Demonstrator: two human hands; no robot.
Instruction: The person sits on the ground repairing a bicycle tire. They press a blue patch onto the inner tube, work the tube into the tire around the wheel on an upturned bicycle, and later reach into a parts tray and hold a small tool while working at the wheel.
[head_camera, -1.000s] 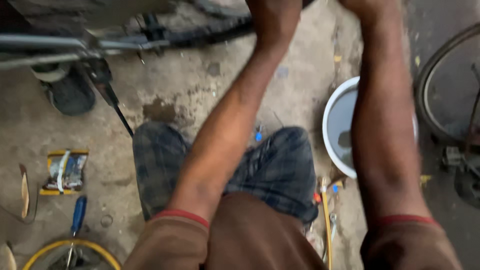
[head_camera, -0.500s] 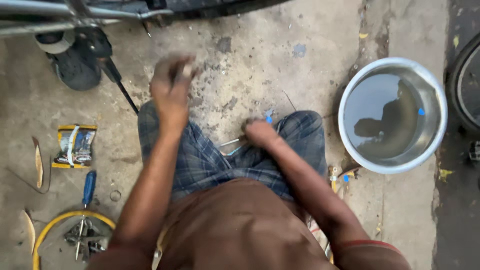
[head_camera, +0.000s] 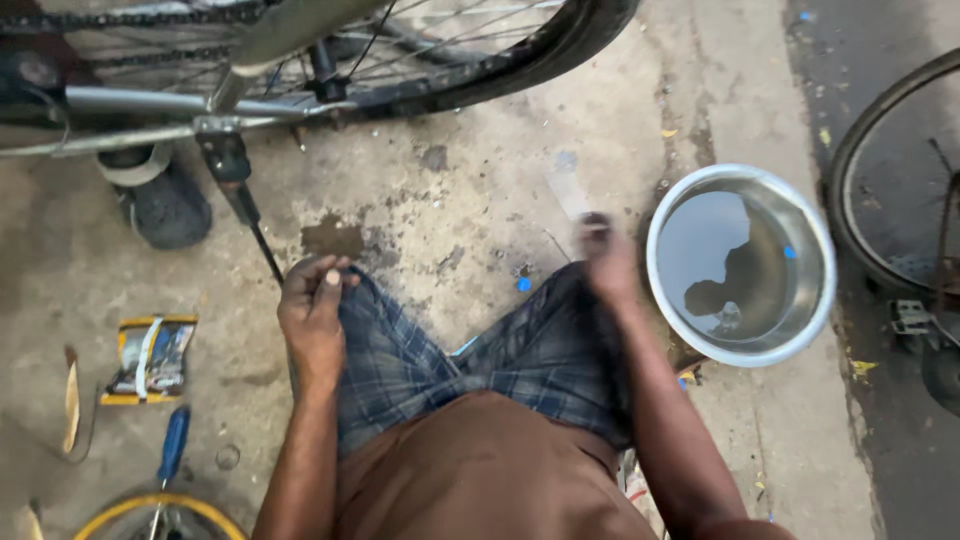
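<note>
My left hand (head_camera: 313, 315) rests on my left knee, on the checked blue cloth (head_camera: 450, 365) over my legs; its fingers are curled shut and nothing shows in them. My right hand (head_camera: 606, 262) is blurred at my right knee, close to the rim of a steel bowl of water (head_camera: 664, 300). Something small and dark seems to sit at its fingertips, but the blur hides what it is. Both forearms reach down from the bottom of the view.
A bicycle's rear wheel (head_camera: 560, 50), chain and kickstand (head_camera: 240, 195) cross the top. Another wheel (head_camera: 850, 180) stands at the right edge. On the concrete at the left lie a yellow packet (head_camera: 150, 358), a blue-handled screwdriver (head_camera: 172, 445) and a yellow ring (head_camera: 150, 505). A dark shoe (head_camera: 165, 205) stands under the frame.
Both arms came down from the bicycle above. My left hand dropped from mid-air onto my left knee, and my right hand moved from my lap out to the right knee.
</note>
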